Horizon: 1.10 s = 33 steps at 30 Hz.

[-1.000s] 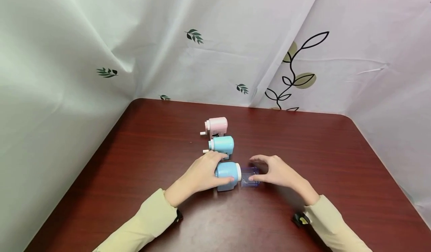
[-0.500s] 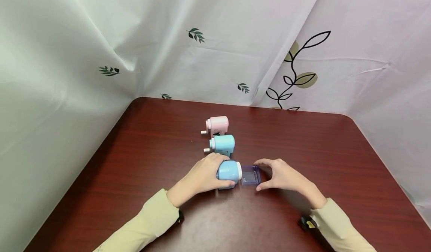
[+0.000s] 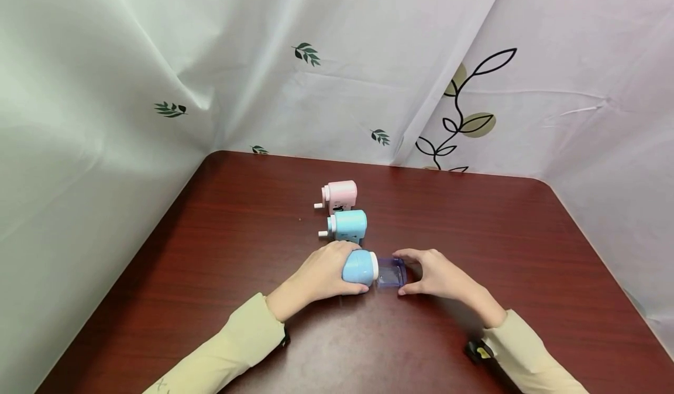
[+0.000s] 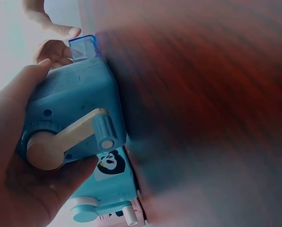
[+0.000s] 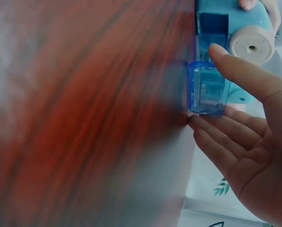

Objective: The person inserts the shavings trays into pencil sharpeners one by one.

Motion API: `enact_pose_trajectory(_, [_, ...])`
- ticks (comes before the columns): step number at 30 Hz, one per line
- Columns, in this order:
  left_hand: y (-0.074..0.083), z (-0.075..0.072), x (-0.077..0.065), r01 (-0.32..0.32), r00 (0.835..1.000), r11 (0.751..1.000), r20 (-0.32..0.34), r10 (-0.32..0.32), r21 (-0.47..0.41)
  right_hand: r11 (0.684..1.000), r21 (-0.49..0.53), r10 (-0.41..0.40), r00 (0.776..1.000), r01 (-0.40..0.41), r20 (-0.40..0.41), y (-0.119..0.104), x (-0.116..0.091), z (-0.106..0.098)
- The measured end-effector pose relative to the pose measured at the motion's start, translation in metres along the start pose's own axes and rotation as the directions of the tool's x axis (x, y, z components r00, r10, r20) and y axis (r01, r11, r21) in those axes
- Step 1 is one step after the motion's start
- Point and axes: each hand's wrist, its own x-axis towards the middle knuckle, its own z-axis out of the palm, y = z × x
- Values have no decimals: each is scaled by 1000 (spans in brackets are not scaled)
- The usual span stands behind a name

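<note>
My left hand (image 3: 321, 272) grips a blue crank pencil sharpener (image 3: 358, 267) from its left side, thumb nearest me. In the left wrist view its crank handle (image 4: 81, 132) faces the camera. A clear blue shavings drawer (image 3: 391, 273) lies on the table just right of the sharpener, in front of the dark slot (image 5: 213, 22) in its base. My right hand (image 3: 439, 272) holds the drawer's outer end between thumb and fingers. The right wrist view shows the drawer's see-through front face and the sharpener's white ring with the pencil hole (image 5: 252, 47).
Behind the held sharpener stand a light blue sharpener (image 3: 350, 224) and a pink sharpener (image 3: 342, 194), in a row with cranks to the left. All are on a dark red wooden table (image 3: 253, 218). A white patterned curtain (image 3: 337, 89) hangs around the back and sides.
My right hand has moved from over the drawer to its outer end, thumb and fingers now at its sides. My left hand has shifted slightly right, still gripping the sharpener.
</note>
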Motion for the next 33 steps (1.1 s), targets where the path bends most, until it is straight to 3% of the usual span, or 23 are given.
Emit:
enact_pose_trajectory(11, [0, 4, 0, -6, 1000, 1000, -15, 6, 12, 999, -19, 48, 999, -48, -19, -3, 1, 5])
enact_pose_trajectory(20, [1, 5, 1, -9, 1000, 999, -16, 9, -41, 996, -41, 76, 996, -79, -52, -4, 1, 7])
enact_pose_trajectory(33, [-1, 6, 0, -9, 1000, 999, -23, 8, -49, 998, -10, 69, 996, -70, -57, -7, 3, 10])
